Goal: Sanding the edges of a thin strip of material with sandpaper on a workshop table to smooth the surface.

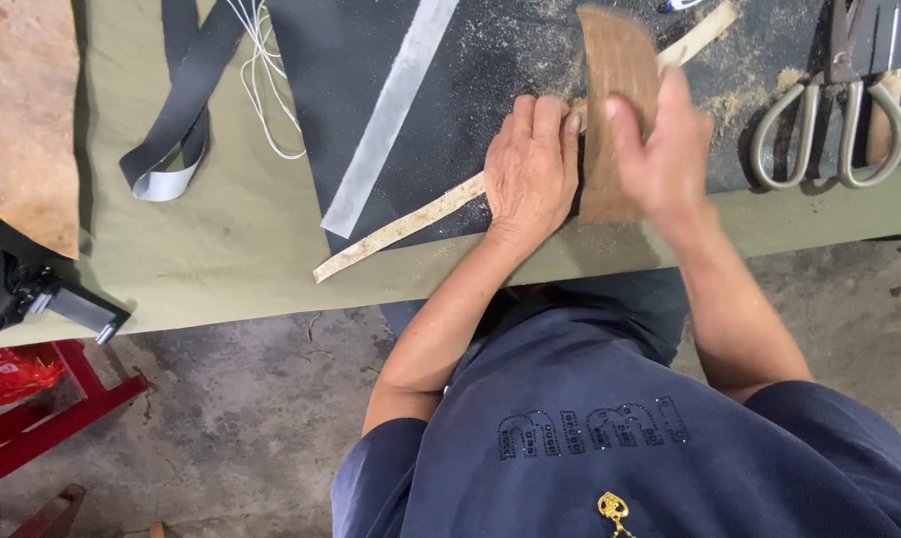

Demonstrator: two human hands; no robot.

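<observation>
The left hand (pixel 532 164) lies flat, fingers together, pressing a pale strip (pixel 411 221) down onto the dark mat (pixel 371 60); the strip runs slantwise across the mat, its lower end reaching past the mat's near edge onto the green cloth (pixel 241 249); the right hand (pixel 665 149), blurred, grasps a brown curved piece (pixel 615 80) standing just beside the left hand, over the strip; sawdust (pixel 740 95) is scattered on the mat; scissors (pixel 837 110) lie at the mat's right side; a metal ruler (pixel 391 110) lies on it to the left; a grey strap (pixel 176 120) and white cord (pixel 266 70) rest off the mat's left edge.
</observation>
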